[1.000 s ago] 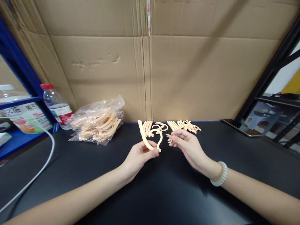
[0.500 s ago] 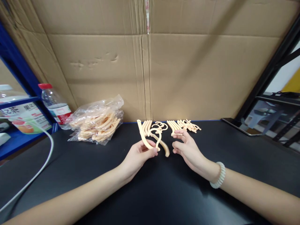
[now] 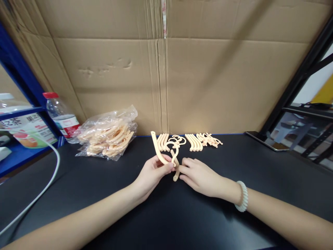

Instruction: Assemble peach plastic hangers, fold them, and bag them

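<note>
My left hand pinches a long curved beige piece together with a beige hook piece, their lower ends meeting at my fingertips. Another beige curved piece stands slanted just right of those fingertips. Against it are the fingers of my right hand, bent and closed around its middle. Behind my hands lie a row of curved pieces, loose hooks, a second row of curved pieces and a small pile of beige parts.
A clear plastic bag of beige parts lies at the left on the black table. Beside it stands a bottle with a red cap. A white cable curves along the left. A flat dark device sits at the back right.
My right hand has moved left and its fingers have closed on the other curved piece, which has turned and shifted left. My left hand has barely moved.
</note>
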Action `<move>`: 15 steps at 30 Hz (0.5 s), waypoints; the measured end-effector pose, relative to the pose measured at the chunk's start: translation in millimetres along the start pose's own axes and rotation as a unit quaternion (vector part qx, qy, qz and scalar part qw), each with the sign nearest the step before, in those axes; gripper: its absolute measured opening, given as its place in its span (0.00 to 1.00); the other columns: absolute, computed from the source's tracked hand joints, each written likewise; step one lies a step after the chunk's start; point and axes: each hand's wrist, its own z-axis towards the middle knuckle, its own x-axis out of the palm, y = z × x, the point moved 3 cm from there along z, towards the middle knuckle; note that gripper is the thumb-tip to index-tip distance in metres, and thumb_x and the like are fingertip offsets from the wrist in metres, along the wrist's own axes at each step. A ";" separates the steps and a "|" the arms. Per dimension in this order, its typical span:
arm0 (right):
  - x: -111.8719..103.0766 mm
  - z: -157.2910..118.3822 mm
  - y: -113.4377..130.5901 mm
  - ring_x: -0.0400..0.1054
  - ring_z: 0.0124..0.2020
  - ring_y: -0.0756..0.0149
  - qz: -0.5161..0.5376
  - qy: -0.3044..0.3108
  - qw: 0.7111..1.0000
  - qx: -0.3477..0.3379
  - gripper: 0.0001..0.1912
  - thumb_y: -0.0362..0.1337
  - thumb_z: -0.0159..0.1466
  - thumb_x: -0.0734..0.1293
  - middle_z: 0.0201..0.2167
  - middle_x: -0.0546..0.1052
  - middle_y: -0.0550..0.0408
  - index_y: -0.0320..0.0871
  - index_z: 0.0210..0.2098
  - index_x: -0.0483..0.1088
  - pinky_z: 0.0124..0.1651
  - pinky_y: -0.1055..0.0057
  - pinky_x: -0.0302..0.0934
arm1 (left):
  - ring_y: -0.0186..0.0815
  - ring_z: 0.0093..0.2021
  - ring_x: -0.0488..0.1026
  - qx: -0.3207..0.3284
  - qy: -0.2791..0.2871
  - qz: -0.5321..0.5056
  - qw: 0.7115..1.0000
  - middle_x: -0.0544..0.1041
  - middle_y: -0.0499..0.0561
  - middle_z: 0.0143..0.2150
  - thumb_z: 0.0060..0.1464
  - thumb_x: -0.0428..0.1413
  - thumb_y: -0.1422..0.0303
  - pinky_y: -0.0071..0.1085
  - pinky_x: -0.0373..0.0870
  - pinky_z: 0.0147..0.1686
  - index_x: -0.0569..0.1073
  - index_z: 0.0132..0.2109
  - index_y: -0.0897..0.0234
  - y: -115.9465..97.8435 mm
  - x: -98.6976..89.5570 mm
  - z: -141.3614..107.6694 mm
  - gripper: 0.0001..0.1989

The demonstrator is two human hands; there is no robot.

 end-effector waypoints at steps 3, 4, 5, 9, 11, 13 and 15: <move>-2.8 -0.1 -3.1 0.69 0.39 0.64 0.077 0.020 0.996 -0.031 0.11 0.32 0.70 0.57 0.39 0.75 0.54 0.47 0.43 0.70 0.44 0.67 0.62 | 0.30 0.32 0.70 -0.006 -0.006 -0.003 1.000 0.75 0.47 0.29 0.43 0.69 0.70 0.28 0.66 0.37 0.75 0.33 0.67 -0.5 -0.4 -0.6 0.11; -4.4 -0.3 -3.4 0.70 0.39 0.65 0.101 0.025 0.994 -0.034 0.10 0.32 0.70 0.57 0.38 0.76 0.55 0.47 0.42 0.70 0.43 0.68 0.62 | 0.30 0.32 0.70 -0.009 -0.010 -0.004 1.000 0.74 0.47 0.29 0.42 0.69 0.70 0.28 0.66 0.37 0.75 0.33 0.68 -0.7 -0.5 -0.9 0.12; -5.9 -0.7 -3.3 0.70 0.38 0.65 0.119 0.027 0.992 -0.034 0.10 0.33 0.70 0.57 0.38 0.76 0.56 0.47 0.40 0.70 0.42 0.69 0.62 | 0.30 0.32 0.70 -0.013 -0.015 -0.005 1.000 0.74 0.47 0.29 0.42 0.69 0.70 0.28 0.66 0.37 0.75 0.33 0.68 -0.9 -0.5 -1.2 0.12; -10.3 -1.2 -3.0 0.69 0.29 0.68 0.168 -0.005 0.986 0.007 0.10 0.32 0.69 0.55 0.31 0.76 0.58 0.47 0.42 0.67 0.35 0.71 0.60 | 0.30 0.32 0.70 -0.021 -0.018 -0.015 1.000 0.75 0.48 0.29 0.40 0.70 0.70 0.28 0.66 0.38 0.76 0.34 0.68 -2.1 0.7 -2.1 0.13; -11.6 -0.8 -4.5 0.67 0.26 0.69 0.223 -0.053 0.972 0.043 0.10 0.32 0.69 0.55 0.26 0.74 0.60 0.47 0.44 0.65 0.33 0.72 0.60 | 0.30 0.32 0.70 -0.023 -0.019 -0.018 0.999 0.75 0.47 0.29 0.40 0.70 0.70 0.28 0.66 0.37 0.76 0.34 0.68 -2.6 1.0 -2.3 0.14; -12.4 -0.5 -7.2 0.69 0.26 0.68 0.295 -0.109 0.946 0.081 0.07 0.35 0.69 0.56 0.25 0.75 0.59 0.47 0.43 0.64 0.33 0.71 0.61 | 0.30 0.32 0.70 -0.024 -0.022 -0.017 0.999 0.75 0.47 0.29 0.40 0.70 0.70 0.27 0.65 0.37 0.76 0.34 0.68 -2.7 0.7 -2.2 0.13; -12.3 -0.3 -10.1 0.72 0.31 0.66 0.374 -0.154 0.907 0.114 0.06 0.38 0.68 0.59 0.29 0.77 0.56 0.47 0.43 0.65 0.32 0.71 0.63 | 0.30 0.32 0.70 -0.026 -0.024 -0.014 0.999 0.76 0.48 0.29 0.40 0.70 0.70 0.27 0.65 0.37 0.77 0.34 0.68 -2.3 0.0 -2.0 0.14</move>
